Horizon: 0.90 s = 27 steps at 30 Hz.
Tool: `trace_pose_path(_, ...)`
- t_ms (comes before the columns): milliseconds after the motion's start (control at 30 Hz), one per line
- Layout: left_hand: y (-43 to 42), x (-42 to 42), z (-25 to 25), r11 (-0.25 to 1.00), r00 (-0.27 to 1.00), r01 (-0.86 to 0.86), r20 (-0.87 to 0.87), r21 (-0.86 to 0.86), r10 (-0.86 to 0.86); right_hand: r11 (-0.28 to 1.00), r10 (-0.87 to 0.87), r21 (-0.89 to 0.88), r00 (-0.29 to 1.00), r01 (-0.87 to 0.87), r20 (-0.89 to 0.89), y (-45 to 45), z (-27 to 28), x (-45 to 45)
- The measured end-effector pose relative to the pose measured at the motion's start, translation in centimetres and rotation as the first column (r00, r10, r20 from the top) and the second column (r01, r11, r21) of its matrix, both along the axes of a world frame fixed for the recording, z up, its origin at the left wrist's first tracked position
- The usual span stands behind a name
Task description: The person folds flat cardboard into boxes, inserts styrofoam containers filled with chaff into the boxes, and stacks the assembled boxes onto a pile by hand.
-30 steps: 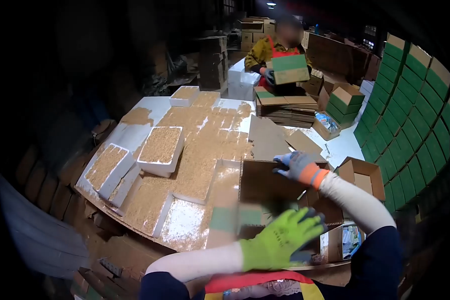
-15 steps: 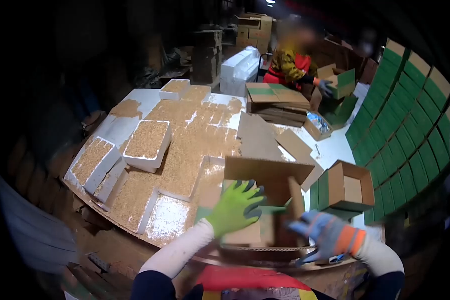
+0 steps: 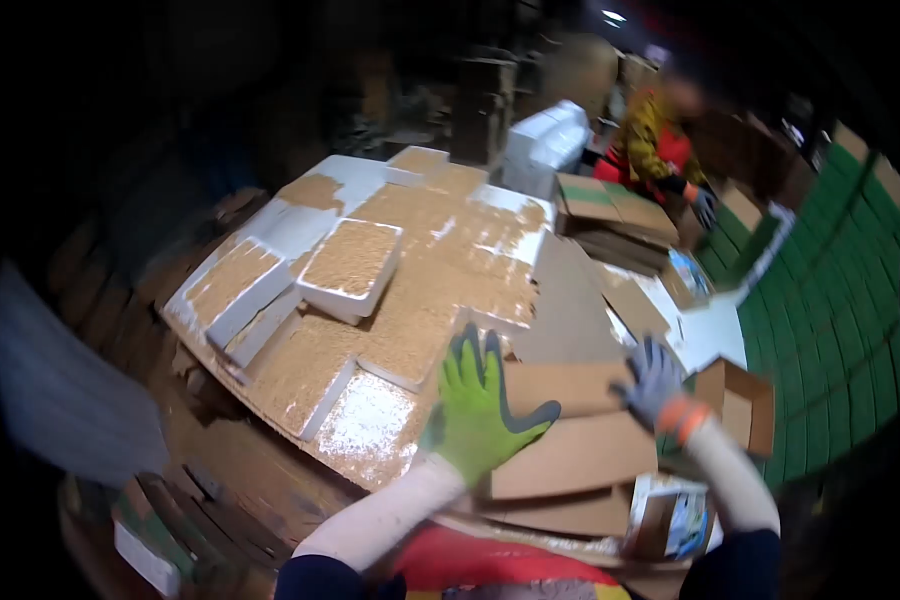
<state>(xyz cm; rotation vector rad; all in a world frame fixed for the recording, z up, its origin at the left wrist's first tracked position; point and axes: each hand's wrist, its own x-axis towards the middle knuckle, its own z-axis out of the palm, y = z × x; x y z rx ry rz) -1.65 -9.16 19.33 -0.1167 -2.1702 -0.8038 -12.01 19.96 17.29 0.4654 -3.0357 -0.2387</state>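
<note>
A cardboard box (image 3: pixel 590 455) sits at the table's near edge, its brown flaps folded inward over the top. My left hand (image 3: pixel 485 405), in a green glove with dark fingertips, lies on the box's left side with fingers and thumb spread. At the far right corner is my right hand (image 3: pixel 653 388), in a blue-grey glove with an orange cuff. Its fingers are stretched out against the flap, slightly blurred. The contents of the box are hidden beneath the flaps.
White trays filled with tan granules (image 3: pixel 350 258) stand on the granule-strewn table (image 3: pixel 300 415). An open small box (image 3: pixel 738 405) and stacked green boxes (image 3: pixel 820 330) are at right. Across the table, a co-worker (image 3: pixel 660 140) stands near flattened cartons (image 3: pixel 615 205).
The box's flaps have been folded down over its opening. My left hand moved onto the left side, my right hand to the far right corner. The view has shifted.
</note>
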Motion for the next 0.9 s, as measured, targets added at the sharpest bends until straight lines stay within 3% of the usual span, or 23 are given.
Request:
trace_pose_path(33, -0.1, 0.5, -1.5, 0.973, 0.953, -0.191, 0.214, -0.131, 0.216, 0.970, 0.076, -0.235, 0.995, -0.058, 0.065, 0.4, -0.4, 3.1)
trace_pose_path(67, -0.5, 0.7, -2.1, 0.968, 0.937, -0.218, 0.248, -0.128, 0.244, 0.876, -0.027, -0.480, 0.998, 0.054, 0.064, 1.7, -1.1, 3.8)
trace_pose_path(100, -1.1, 0.0, -2.1, 0.998, 0.795, 0.005, 0.606, -0.065, 0.035, 0.885, -0.119, -0.458, 0.992, 0.088, -0.040, 2.8, -1.4, 3.6)
trace_pose_path(133, -1.7, 0.1, -2.5, 0.977, 0.493, 0.194, 0.853, 0.083, -0.171, 0.846, -0.220, -0.400, 0.914, 0.353, 0.342, 2.0, 2.4, 4.7)
trace_pose_path(167, -1.6, 0.7, -2.0, 0.977, 0.526, 0.181, 0.829, 0.112, -0.193, 0.823, -0.210, -0.237, 0.665, 0.516, 0.716, 4.0, 3.0, 3.7)
trace_pose_path(200, -1.5, 1.4, -0.2, 0.975, 0.558, 0.170, 0.802, 0.141, -0.214, 0.866, -0.224, -0.128, 0.604, 0.483, 0.765, 3.8, 5.4, 5.2)
trace_pose_path(233, -1.2, 2.6, 2.1, 0.960, 0.602, 0.166, 0.748, 0.226, -0.280, 0.749, -0.033, -0.362, 0.576, 0.555, 0.817, 4.7, 6.2, 6.2)
trace_pose_path(267, -1.0, 3.2, 4.1, 0.936, 0.642, 0.172, 0.686, 0.306, -0.342, 0.532, 0.187, -0.534, 0.524, 0.657, 0.831, 5.5, 6.9, 7.2)
trace_pose_path(300, -0.3, 3.5, 2.5, 0.950, 0.915, 0.262, 0.268, 0.167, -0.300, 0.304, 0.396, -0.588, 0.461, 0.750, 0.794, 6.4, 7.7, 8.1)
trace_pose_path(333, -0.4, 3.2, 1.4, 0.944, 0.946, 0.325, 0.031, -0.058, -0.324, 0.183, 0.503, -0.586, 0.437, 0.789, 0.745, 6.4, 7.5, 9.2)
trace_pose_path(400, 0.0, 3.2, -1.3, 0.920, 0.929, 0.357, -0.039, -0.159, -0.367, -0.040, 0.699, -0.491, 0.376, 0.870, 0.609, 6.3, 7.1, 11.5)
trace_pose_path(467, -2.3, 3.0, -0.4, 0.789, 0.778, 0.608, 0.132, 0.083, -0.614, -0.267, 0.465, -0.740, 0.756, 0.617, 0.462, 6.9, -1.8, 14.3)
trace_pose_path(500, -3.3, 2.0, -3.4, 0.670, 0.698, 0.640, 0.082, 0.375, -0.712, -0.022, 0.329, -0.935, 0.886, 0.353, 0.326, 7.5, -6.6, 15.1)
trace_pose_path(533, -4.2, 1.1, -6.3, 0.479, 0.636, 0.613, -0.034, 0.628, -0.771, 0.269, 0.163, -0.959, 0.977, 0.089, 0.136, 8.1, -11.2, 15.9)
trace_pose_path(567, -6.7, -0.2, -8.2, 0.586, 0.621, 0.649, 0.107, 0.485, -0.776, 0.431, 0.108, -0.902, 0.991, 0.026, 0.080, 8.0, -13.8, 16.6)
trace_pose_path(600, -6.9, -0.2, -8.1, 0.696, 0.586, 0.613, 0.376, 0.373, -0.718, 0.486, 0.098, -0.872, 0.988, 0.060, 0.122, 7.7, -15.0, 16.4)
trace_pose_path(633, -7.1, -0.2, -7.9, 0.753, 0.520, 0.627, 0.612, 0.201, -0.596, 0.523, 0.096, -0.847, 0.982, 0.090, 0.163, 7.6, -15.8, 16.0)
trace_pose_path(733, -5.6, -0.4, -6.3, 0.842, 0.606, 0.520, 0.756, -0.140, -0.248, 0.622, 0.129, -0.775, 0.962, 0.111, 0.242, 9.5, -14.6, 13.3)
trace_pose_path(800, -5.5, 0.2, -2.4, 0.895, 0.397, 0.442, 0.881, 0.063, -0.258, 0.614, 0.030, -0.788, 0.999, -0.042, -0.030, 11.0, -9.7, 8.2)
trace_pose_path(833, -5.4, 0.0, -3.2, 0.899, 0.402, 0.431, 0.877, 0.071, -0.262, 0.590, -0.065, -0.788, 0.962, -0.179, -0.267, 10.7, -6.3, 3.9)
trace_pose_path(867, -4.5, 0.3, -4.7, 0.932, 0.465, 0.337, 0.837, 0.133, -0.288, 0.405, -0.077, -0.912, 0.991, -0.069, -0.109, 2.5, 0.8, 1.1)
trace_pose_path(900, -4.2, 0.0, -5.5, 0.947, 0.527, 0.250, 0.792, 0.201, -0.308, 0.318, 0.125, -0.944, 0.991, -0.092, -0.055, -3.8, 4.4, -1.6)
